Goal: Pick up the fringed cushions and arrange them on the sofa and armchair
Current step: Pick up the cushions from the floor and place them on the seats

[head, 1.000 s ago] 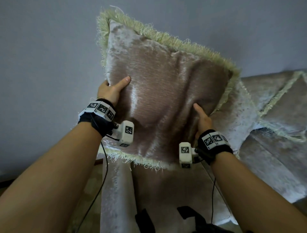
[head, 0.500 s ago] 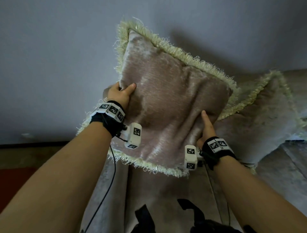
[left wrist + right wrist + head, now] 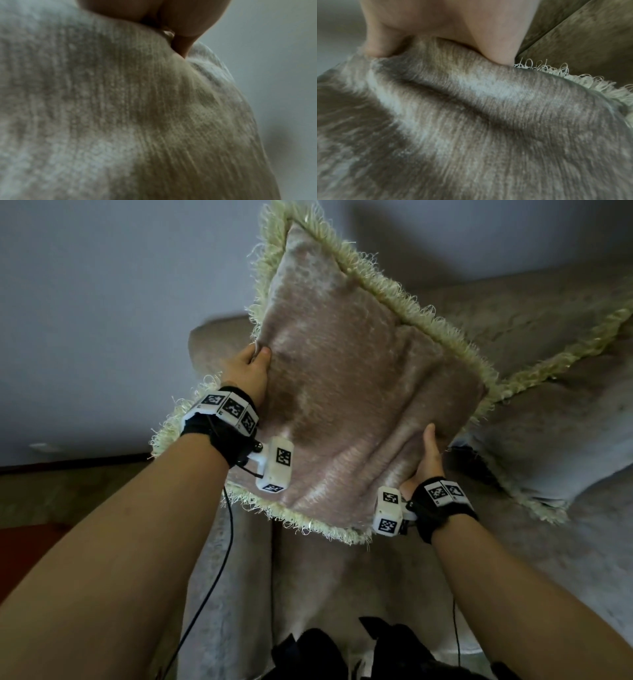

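Behind, a plain grey-blue wall [image 3: 102,302], shadowed at upper right. Below it, a dark skirting strip [image 3: 68,463], then brownish floor [image 3: 68,494] with a red patch [image 3: 20,542] at left. Along the left forearm, a thin black cable [image 3: 219,570].

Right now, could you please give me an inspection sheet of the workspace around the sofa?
Surface: beige sofa, seat bare below the hands.
Job's things: held cushion, fringed, raised and tilted; second cushion propped against the sofa back to its right.
Clutter: dark item at the bottom edge, cannot tell what.
Grippers: left hand grips the held cushion's left edge; right hand grips its lower right edge, fingers behind the fabric.
Cables: black cable hanging from the left wrist; another from the right.
Surroundings: grey wall.
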A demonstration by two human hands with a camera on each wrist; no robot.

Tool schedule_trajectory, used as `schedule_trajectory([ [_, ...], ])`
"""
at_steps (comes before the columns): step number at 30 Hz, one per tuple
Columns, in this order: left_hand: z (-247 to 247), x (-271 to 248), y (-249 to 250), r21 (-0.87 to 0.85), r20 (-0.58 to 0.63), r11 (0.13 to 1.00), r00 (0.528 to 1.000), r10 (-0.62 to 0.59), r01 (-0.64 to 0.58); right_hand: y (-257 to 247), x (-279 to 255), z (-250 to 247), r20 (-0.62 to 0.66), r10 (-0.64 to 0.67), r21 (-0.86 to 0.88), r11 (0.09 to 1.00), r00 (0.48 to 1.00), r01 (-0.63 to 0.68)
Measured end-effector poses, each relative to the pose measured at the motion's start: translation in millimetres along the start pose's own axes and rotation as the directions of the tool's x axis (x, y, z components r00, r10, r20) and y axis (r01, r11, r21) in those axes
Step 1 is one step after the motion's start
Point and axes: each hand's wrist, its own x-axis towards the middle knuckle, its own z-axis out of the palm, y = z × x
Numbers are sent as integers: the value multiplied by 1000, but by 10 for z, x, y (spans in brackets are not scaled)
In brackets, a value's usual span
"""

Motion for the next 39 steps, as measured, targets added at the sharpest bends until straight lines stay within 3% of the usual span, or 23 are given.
schedule_trajectory([
  [7,225,328,-442,109,104,993,993,-56,45,246,385,-79,24,50,136,989,998,-53],
  [10,318,387,-570,12,182,990,973,-142,142,319,564,-138,-48,73,148,987,996,-65],
  [14,430,421,-704,-87,293,979,944,-152,185,403,794,-220,-101,134,187,976,986,-113],
  [20,572,511,-795,-96,276,959,933,-231,266,488,1129,-386,-203,308,250,934,929,-255],
  [24,646,594,-823,-66,253,960,935,-248,273,523,1216,-297,-147,258,255,943,955,-216],
  [28,726,648,-978,24,211,965,942,-259,260,571,1379,-376,-235,267,232,949,934,-213],
  [33,772,570,-1163,190,224,949,930,-292,252,494,1461,-291,-310,188,117,980,932,-159],
  [39,754,518,-1193,189,218,957,940,-261,222,428,1431,-246,-339,130,-46,987,932,-154],
])
